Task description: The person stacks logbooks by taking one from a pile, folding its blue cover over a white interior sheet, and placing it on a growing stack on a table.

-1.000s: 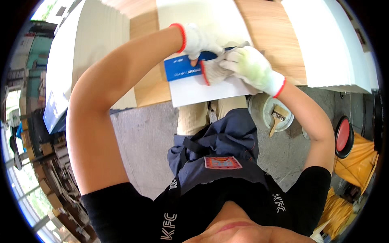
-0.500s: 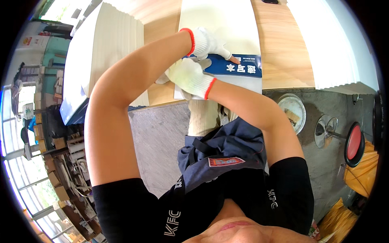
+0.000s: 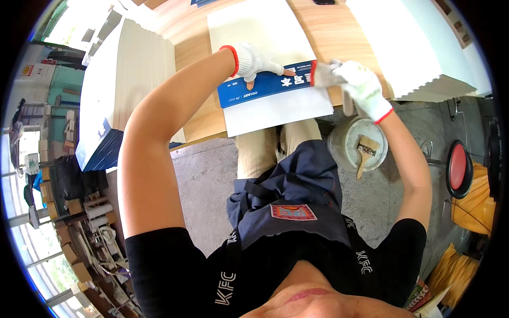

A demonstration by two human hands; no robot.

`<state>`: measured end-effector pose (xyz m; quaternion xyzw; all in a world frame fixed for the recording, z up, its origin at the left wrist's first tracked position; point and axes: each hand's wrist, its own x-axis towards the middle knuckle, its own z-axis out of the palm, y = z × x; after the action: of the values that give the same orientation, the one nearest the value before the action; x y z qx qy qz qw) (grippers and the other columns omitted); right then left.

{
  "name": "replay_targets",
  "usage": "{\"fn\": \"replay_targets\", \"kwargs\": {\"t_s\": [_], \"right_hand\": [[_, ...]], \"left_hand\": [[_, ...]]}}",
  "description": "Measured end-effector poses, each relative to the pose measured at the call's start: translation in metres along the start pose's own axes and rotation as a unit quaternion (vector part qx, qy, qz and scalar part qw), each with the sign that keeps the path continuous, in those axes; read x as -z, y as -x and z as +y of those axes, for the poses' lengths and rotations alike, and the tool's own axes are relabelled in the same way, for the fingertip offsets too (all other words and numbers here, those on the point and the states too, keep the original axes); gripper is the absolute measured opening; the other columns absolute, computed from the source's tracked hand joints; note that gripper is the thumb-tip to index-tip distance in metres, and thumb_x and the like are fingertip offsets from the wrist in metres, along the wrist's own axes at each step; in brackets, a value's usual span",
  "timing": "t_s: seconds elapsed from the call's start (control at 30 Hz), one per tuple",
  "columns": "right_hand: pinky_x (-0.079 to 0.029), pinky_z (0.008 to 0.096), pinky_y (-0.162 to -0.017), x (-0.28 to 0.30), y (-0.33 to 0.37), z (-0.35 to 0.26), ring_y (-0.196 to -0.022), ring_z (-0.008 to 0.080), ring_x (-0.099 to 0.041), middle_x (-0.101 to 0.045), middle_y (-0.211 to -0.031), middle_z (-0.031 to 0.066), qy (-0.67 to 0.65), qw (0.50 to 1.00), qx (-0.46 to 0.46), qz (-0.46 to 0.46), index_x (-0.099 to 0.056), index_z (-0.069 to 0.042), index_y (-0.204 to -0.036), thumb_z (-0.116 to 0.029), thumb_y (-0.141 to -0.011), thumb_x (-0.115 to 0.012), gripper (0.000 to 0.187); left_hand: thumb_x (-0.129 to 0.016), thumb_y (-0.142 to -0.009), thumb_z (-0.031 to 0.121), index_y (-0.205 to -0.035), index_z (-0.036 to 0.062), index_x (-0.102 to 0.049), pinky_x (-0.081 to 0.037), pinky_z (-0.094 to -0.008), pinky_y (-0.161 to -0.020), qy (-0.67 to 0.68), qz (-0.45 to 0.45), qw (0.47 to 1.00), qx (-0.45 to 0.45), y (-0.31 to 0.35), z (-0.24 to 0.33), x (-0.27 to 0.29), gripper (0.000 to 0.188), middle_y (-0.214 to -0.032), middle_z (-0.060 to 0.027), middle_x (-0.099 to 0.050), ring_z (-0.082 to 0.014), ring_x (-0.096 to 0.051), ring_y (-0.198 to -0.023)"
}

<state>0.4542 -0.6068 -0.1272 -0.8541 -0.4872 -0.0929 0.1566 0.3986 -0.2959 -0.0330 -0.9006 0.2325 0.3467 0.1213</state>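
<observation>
A blue printed cover strip (image 3: 254, 95) lies across a stack of white sheets (image 3: 275, 117) at the near edge of the table. My left hand (image 3: 257, 63), in a white knit glove with a red cuff and bare fingertips, presses on the strip with its fingers spread. At the strip's right end is my gloved right hand (image 3: 363, 87), its fingers stretched toward the left and somewhat blurred, thumb apart. Those fingers hide the strip's end. Beyond the strip, a cream sheet (image 3: 254, 29) reaches toward the far side of the table.
Tall paper stacks stand on the left (image 3: 146, 63) and right (image 3: 397, 42) of the wooden table (image 3: 199, 114). Below the right side, a brush (image 3: 366, 151) lies on a round bucket (image 3: 352, 153). Further right stands a red-topped stool (image 3: 458, 168). A dark phone-like object (image 3: 323, 1) is at the far edge.
My right hand has swept from the strip's left part, below my left hand, out to its right end. My left hand stays on the strip, whose left part is now uncovered.
</observation>
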Motion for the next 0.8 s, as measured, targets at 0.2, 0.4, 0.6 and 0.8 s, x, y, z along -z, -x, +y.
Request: {"fn": "replay_targets", "kwargs": {"t_s": [0.2, 0.4, 0.6, 0.8], "right_hand": [[-0.043, 0.0431, -0.101, 0.015, -0.025, -0.034, -0.121, 0.0249, -0.054, -0.058, -0.132, 0.004, 0.071, 0.997, 0.033, 0.012, -0.059, -0.02, -0.13, -0.025, -0.083, -0.073, 0.049], [-0.047, 0.0379, -0.1, -0.013, -0.029, -0.02, -0.118, 0.0236, -0.057, -0.062, -0.126, 0.0058, -0.042, 0.994, 0.105, -0.002, -0.063, -0.014, -0.126, -0.01, -0.083, -0.07, 0.044], [-0.047, 0.0353, -0.103, -0.006, -0.031, -0.026, -0.117, 0.024, -0.058, -0.063, -0.125, 0.0062, -0.085, 0.99, 0.104, -0.037, -0.066, -0.012, -0.121, -0.007, -0.088, -0.061, 0.033], [-0.046, 0.0353, -0.103, -0.012, -0.033, -0.021, -0.115, 0.0246, -0.06, -0.066, -0.118, 0.0067, -0.164, 0.984, 0.071, -0.004, -0.069, -0.01, -0.11, 0.0, -0.092, -0.046, 0.032]], "left_hand": [[-0.068, -0.083, 0.003, -0.147, 0.0484, -0.041, -0.051, -0.0428, -0.09, -0.053, 0.091, 0.99, 0.095, 0.016, 0.032, -0.01, 0.082, -0.119, -0.0062, -0.061, -0.0279, -0.063, -0.11], [-0.054, -0.085, -0.004, -0.135, 0.0132, -0.055, -0.047, -0.0404, -0.104, 0.561, 0.355, 0.746, 0.049, 0.059, 0.126, -0.099, 0.053, -0.139, -0.0149, -0.056, -0.0305, -0.051, -0.128], [-0.035, -0.107, 0.028, -0.132, 0.0084, -0.042, -0.04, -0.0549, -0.11, 0.925, 0.37, -0.032, -0.076, 0.055, 0.12, -0.155, 0.032, -0.141, -0.0178, -0.044, -0.0393, -0.046, -0.129], [-0.03, -0.109, 0.038, -0.133, 0.0069, -0.036, -0.038, -0.0618, -0.108, 0.908, 0.408, -0.06, 0.075, 0.055, 0.094, -0.125, 0.04, -0.144, -0.0193, -0.032, -0.0428, -0.041, -0.13]]}}
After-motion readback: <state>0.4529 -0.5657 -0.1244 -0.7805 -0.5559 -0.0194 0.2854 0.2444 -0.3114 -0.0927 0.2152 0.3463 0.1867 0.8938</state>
